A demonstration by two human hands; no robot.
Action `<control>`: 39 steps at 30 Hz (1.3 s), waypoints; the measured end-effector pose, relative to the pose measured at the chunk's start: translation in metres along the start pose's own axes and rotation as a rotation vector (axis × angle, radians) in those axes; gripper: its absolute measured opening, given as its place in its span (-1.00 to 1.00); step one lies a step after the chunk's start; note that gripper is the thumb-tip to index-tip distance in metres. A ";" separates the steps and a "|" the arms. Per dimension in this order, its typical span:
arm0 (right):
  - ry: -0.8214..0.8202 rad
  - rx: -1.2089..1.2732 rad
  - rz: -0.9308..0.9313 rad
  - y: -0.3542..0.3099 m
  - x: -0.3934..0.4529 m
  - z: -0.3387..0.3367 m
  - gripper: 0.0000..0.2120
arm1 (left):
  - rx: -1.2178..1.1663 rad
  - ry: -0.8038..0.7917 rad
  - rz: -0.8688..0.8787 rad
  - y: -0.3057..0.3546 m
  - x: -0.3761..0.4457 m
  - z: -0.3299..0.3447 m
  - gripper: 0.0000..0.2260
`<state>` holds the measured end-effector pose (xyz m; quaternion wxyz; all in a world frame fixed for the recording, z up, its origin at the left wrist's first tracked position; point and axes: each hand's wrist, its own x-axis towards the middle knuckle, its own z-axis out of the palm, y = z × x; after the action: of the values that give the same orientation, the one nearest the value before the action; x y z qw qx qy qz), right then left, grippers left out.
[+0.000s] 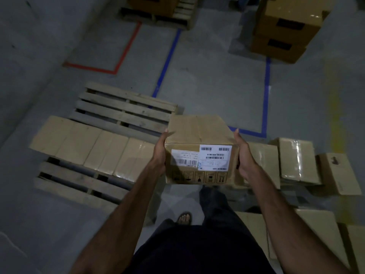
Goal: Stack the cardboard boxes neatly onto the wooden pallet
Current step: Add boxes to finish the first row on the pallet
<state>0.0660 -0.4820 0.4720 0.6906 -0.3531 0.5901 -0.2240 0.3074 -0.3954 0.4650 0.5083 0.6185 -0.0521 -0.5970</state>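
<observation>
Grey concrete floor (207, 80), dim light. Red tape line (126, 50) on floor far left, bent in corner shape. Blue tape lines (266, 95) in far middle and right, forming open rectangle. Faint yellow stripe (335, 107) on floor at right, blurred. Foot in sandal (184, 218) near bottom centre, toes visible. Dark trouser leg (213, 206) just right of foot. Dark shirt (197, 252) at bottom edge.
</observation>
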 end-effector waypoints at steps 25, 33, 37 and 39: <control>-0.302 -0.282 0.114 -0.236 0.298 0.029 -0.40 | -0.224 0.328 -0.070 0.156 0.212 0.101 -0.53; -0.234 -0.381 0.136 -0.316 0.382 0.078 -0.59 | -0.182 0.239 -0.057 0.253 0.316 0.097 -0.49; -0.187 -0.389 0.108 -0.360 0.430 0.111 -0.61 | -0.171 0.213 -0.017 0.315 0.360 0.093 -0.50; -0.196 -0.414 0.087 -0.379 0.447 0.126 -0.61 | -0.176 0.221 -0.001 0.337 0.374 0.091 -0.52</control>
<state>0.3200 -1.0249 0.4700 0.6664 -0.4815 0.5683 -0.0325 0.5239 -0.8593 0.4624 0.5630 0.6335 0.0570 -0.5277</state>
